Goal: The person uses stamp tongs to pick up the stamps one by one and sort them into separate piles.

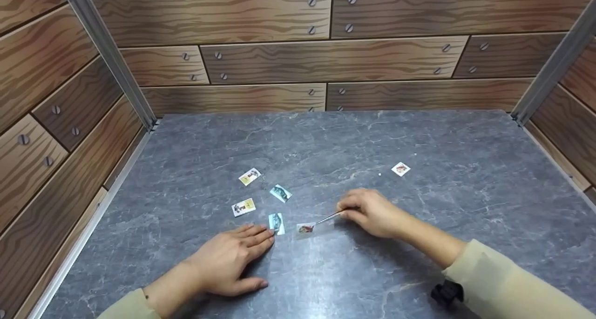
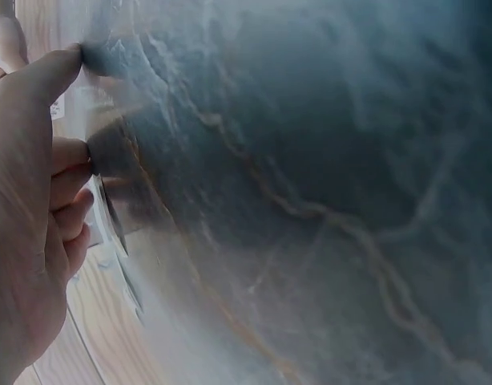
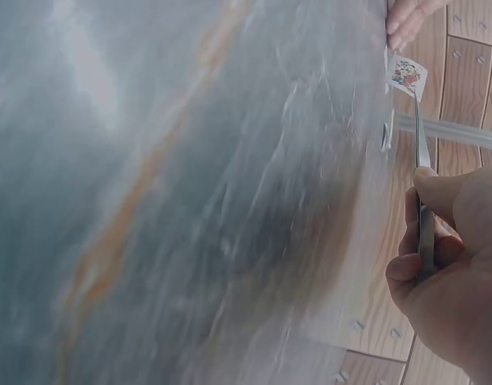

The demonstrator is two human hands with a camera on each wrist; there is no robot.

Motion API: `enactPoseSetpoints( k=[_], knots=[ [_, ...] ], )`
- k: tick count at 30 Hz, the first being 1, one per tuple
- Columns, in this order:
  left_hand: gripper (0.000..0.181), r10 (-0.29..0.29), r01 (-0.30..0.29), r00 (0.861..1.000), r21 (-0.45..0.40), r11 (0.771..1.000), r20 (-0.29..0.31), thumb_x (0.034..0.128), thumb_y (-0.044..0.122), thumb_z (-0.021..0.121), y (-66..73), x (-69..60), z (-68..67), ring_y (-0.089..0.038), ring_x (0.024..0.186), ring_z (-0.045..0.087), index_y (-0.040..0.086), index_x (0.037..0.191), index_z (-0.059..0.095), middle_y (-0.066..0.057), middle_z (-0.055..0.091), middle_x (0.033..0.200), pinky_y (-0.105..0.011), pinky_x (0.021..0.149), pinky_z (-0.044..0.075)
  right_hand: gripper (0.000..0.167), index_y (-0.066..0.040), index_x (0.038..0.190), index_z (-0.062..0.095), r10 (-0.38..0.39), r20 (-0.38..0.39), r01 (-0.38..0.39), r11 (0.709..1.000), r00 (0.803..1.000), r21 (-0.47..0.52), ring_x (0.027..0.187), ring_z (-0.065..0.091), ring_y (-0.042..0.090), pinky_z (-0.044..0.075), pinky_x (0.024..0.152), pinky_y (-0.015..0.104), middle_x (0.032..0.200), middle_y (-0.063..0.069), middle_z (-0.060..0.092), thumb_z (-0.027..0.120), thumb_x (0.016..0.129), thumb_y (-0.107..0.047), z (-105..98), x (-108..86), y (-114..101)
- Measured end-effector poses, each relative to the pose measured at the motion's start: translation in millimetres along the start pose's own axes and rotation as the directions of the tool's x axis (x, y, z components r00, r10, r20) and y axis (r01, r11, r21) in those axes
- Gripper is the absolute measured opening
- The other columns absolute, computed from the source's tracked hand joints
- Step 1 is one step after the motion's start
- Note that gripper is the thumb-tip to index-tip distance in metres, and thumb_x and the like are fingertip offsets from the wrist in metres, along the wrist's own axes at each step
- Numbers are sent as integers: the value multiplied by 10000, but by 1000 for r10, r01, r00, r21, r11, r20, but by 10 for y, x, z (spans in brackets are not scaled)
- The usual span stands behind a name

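My right hand (image 1: 372,213) holds slim metal tweezers (image 1: 328,218) between thumb and fingers. At their tips is a small white picture card (image 1: 305,228) with a red print, which in the right wrist view appears lifted off the table as a card (image 3: 408,74) held by one edge. My left hand (image 1: 233,258) rests palm down on the table, fingers straight and thumb apart. Its fingertips touch or nearly touch the lower corner of a blue-green picture card (image 1: 276,224). In the left wrist view the left hand (image 2: 26,192) partly hides the cards.
Another blue-green card (image 1: 281,193) and two yellow-and-white cards (image 1: 250,176) lie beyond the left hand. Farther right lies a white card with a red print (image 1: 401,169). Wood-patterned walls (image 1: 260,63) enclose the grey marbled table (image 1: 326,142).
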State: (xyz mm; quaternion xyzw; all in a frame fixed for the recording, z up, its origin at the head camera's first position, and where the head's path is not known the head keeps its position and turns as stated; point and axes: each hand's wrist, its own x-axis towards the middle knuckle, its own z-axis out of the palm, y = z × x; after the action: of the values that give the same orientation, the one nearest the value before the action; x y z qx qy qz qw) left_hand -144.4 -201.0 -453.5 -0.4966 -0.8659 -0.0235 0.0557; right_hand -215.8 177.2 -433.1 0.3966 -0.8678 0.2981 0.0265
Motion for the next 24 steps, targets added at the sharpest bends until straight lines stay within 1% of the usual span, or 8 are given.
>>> enactPoseSetpoints(
  k=[4,9,12,16,21,24],
  knots=[
    [815,6,-6,1000,-1,1000,13,1026,645,545,-12,16,-5,-333,1464,498,-8,1514,563,-160,539,1568,-472,1218,389,122,-72,1068,811,12,-18,-13,1000,1000,-14,950,694,230,574,873,472,1012,15,750,723,983,-66,-76,-61,57],
    [819,4,-4,1000,-3,1000,18,1023,653,546,-26,20,-12,-327,1457,508,-2,1514,565,-152,545,1564,-464,1215,394,119,-99,1044,811,37,-44,-38,999,998,-25,937,680,213,558,849,462,986,6,747,739,964,-49,-178,-120,126],
    [823,2,-2,1000,-12,1000,19,1023,657,544,-24,19,-4,-322,1455,510,1,1520,560,-151,542,1567,-463,1214,394,112,-98,1034,810,50,-59,-52,998,997,-28,925,669,200,549,829,450,972,8,745,746,959,-43,-233,-160,169],
    [829,4,-4,1000,-13,1000,15,1024,666,536,-27,23,9,-319,1452,515,4,1522,559,-149,540,1569,-460,1211,398,110,-91,1035,813,83,-74,-86,995,994,-42,906,653,165,552,808,420,964,15,743,752,955,-46,-316,-208,224],
    [829,5,-5,1000,-12,1000,7,1020,668,541,-38,15,18,-313,1446,523,7,1521,561,-142,545,1566,-451,1204,408,106,-87,1038,813,120,-86,-123,992,989,-35,885,644,125,560,788,376,966,28,746,753,959,-51,-422,-251,280],
    [823,6,-6,1000,-15,1000,-6,1017,664,553,-43,9,28,-312,1440,530,9,1516,568,-141,551,1561,-449,1197,418,105,-100,1033,817,131,-104,-136,990,986,-37,866,633,99,549,772,355,952,5,747,763,954,-55,-480,-274,304]
  ],
)
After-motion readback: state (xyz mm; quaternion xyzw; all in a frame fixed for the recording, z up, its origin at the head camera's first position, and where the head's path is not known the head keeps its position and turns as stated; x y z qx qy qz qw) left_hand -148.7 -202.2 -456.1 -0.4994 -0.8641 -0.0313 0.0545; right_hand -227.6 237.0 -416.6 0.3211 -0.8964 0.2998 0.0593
